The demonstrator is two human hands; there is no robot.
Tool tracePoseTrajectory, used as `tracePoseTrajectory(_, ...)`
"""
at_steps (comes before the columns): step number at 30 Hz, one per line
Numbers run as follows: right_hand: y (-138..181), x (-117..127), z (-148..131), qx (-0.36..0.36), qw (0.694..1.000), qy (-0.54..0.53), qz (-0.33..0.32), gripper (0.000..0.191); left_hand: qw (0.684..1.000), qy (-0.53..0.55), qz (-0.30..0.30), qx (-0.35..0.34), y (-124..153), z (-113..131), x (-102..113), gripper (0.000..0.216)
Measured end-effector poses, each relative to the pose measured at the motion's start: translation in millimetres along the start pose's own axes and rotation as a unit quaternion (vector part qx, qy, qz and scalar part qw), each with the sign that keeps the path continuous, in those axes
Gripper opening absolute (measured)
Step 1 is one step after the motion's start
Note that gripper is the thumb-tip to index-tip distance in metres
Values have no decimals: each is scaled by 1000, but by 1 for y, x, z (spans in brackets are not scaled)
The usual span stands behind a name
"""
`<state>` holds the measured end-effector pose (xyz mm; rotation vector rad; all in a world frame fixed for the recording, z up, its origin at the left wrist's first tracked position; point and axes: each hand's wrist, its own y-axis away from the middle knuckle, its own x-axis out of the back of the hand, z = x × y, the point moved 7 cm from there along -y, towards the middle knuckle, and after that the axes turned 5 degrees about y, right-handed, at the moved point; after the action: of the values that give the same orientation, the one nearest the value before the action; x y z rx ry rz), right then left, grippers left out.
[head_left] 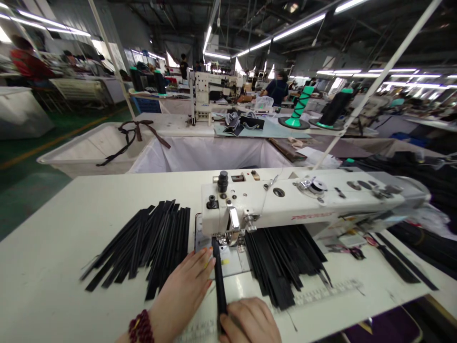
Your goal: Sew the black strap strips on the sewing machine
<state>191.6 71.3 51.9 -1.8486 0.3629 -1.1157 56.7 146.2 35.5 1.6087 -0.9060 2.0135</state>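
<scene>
A narrow black strap (pixel 219 276) lies on the white table, running from the presser foot of the white sewing machine (pixel 303 202) back toward me. My left hand (pixel 185 290) rests flat beside the strap, fingers stretched out and fingertips touching its left edge near the needle. My right hand (pixel 250 321) is closed over the strap's near end, pinching it against the table. A fanned pile of black straps (pixel 143 245) lies left of the needle. Another pile of black straps (pixel 282 262) lies to the right, under the machine arm.
A white fabric-lined bin (pixel 203 152) stands behind the table, with dark straps draped over its left rim. Another sewing machine (pixel 210 95) and thread cones (pixel 300 109) stand further back. Other people work in the distance. Black material lies heaped at the right (pixel 428 238).
</scene>
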Motion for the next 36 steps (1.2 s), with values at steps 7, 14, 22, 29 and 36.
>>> tracePoseTrajectory(7,-8,-11,8,9,999,-8,-32,32,1000,-19,-10,-9,-10,-6,-3,39)
tracePoseTrajectory(14,-14,-8,5,2,1000,-6,-21,35,1000,7,-8,-8,-10,-6,-3,40)
tracePoseTrajectory(22,-10,-10,5,0,1000,-5,-30,31,999,-34,-31,-14,-14,-4,-6,42)
tracePoseTrajectory(29,-4,-4,1,28,998,21,-46,31,999,-33,-32,-7,-13,-3,-6,42)
tracePoseTrajectory(36,3,-4,2,56,995,25,-77,31,999,-28,-15,-9,-10,-2,-3,39)
